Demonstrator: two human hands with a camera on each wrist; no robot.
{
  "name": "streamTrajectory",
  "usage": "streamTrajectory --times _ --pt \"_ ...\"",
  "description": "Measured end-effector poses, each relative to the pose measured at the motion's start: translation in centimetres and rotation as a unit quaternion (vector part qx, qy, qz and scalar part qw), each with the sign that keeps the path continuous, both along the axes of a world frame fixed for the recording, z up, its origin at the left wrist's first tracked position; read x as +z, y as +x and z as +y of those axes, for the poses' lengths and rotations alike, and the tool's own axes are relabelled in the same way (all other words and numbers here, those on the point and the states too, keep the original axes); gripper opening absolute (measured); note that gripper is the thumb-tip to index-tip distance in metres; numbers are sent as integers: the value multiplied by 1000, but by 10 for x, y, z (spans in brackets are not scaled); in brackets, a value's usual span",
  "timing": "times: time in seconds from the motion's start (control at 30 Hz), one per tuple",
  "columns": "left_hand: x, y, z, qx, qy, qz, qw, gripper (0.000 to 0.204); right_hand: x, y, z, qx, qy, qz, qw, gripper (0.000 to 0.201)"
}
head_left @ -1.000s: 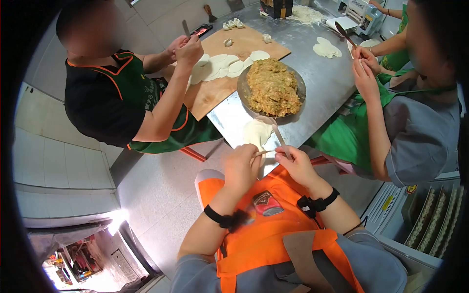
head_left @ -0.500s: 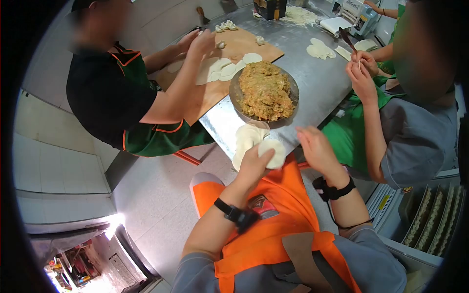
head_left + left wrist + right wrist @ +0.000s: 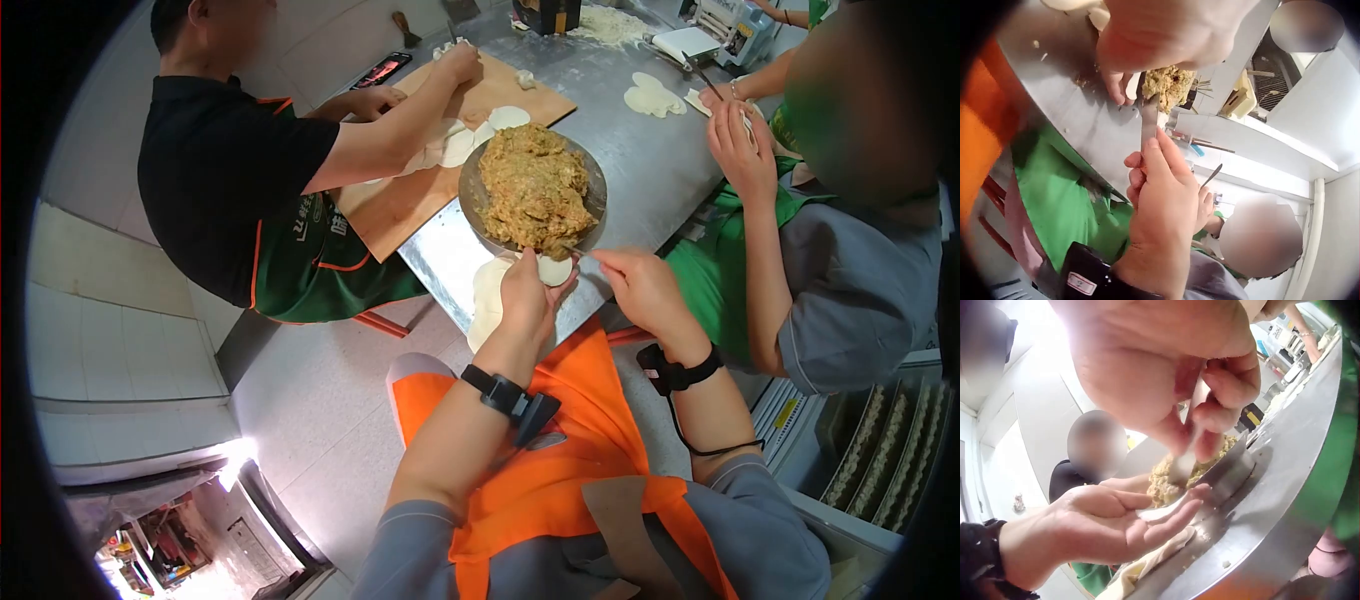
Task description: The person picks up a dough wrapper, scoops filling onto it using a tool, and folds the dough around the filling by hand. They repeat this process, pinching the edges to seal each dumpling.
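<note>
My left hand (image 3: 524,298) is palm up beside the metal bowl (image 3: 601,195). In the right wrist view a thin round dough wrapper (image 3: 1163,512) lies across its fingers, with the thumb at the wrapper's edge. My right hand (image 3: 650,292) grips a flat, narrow blade (image 3: 1149,130), whose far end touches the lumpy yellow-brown filling (image 3: 1169,84) in the left wrist view. The filling (image 3: 535,185) is heaped in the bowl. Overlapping wrappers (image 3: 487,305) lie at the table corner, left of my left hand.
Across the corner, a person in black (image 3: 235,180) reaches over a wooden board (image 3: 385,215) with wrappers. Another person in grey and green (image 3: 840,290) works at the right. More dough (image 3: 655,97) and a machine (image 3: 725,35) are on the metal table (image 3: 650,160).
My left hand has moved forward to the bowl's edge with a wrapper. The right hand has brought the blade to the filling. The person in black has reached farther across the board.
</note>
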State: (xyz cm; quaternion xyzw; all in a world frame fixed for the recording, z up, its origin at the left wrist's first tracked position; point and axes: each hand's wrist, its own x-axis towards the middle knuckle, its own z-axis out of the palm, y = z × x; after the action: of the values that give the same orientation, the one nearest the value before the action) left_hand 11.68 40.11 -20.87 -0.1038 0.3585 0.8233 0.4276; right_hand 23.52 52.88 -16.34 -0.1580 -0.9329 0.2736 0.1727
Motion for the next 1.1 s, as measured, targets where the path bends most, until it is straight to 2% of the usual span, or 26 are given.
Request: streamTrajectory --times 0.03,0.17,0.27,0.37,0.47,0.6,0.7,0.83,0.93,0.97,1.07,1.1 --pt "10 0 -1 7 -4 -8 1000 41 6 -2 -3 25 -20 -15 999 27" --pt "18 0 -8 3 20 -33 999 40 11 4 -26 19 75 -17 997 29" --pt "14 -3 -14 0 -23 -30 999 41 10 11 -27 52 40 -38 997 25" --pt "18 -8 -17 0 -46 -20 999 40 10 8 -14 16 -3 16 1000 22" --pt "14 -9 -15 0 -42 -29 999 39 5 1 -5 -19 55 -12 998 22" --pt "5 -12 -11 1 -44 -30 999 38 -3 -6 -15 13 8 9 1000 23" --pt "9 -10 -13 15 -43 -39 998 36 1 -3 -31 37 -11 -27 999 23" --pt "21 -3 -27 45 -24 -57 997 35 2 10 -56 17 46 -20 999 24" --pt "26 1 -43 50 5 -38 998 35 4 20 -69 14 -86 57 995 21" --pt "27 2 -48 47 25 -41 998 35 -1 23 -75 2 -205 84 975 19" --pt "35 8 -59 25 84 -42 995 36 1 31 -80 -3 -363 -10 932 16" --pt "39 10 -62 16 103 -40 994 36 5 34 -78 9 -357 -45 933 15"
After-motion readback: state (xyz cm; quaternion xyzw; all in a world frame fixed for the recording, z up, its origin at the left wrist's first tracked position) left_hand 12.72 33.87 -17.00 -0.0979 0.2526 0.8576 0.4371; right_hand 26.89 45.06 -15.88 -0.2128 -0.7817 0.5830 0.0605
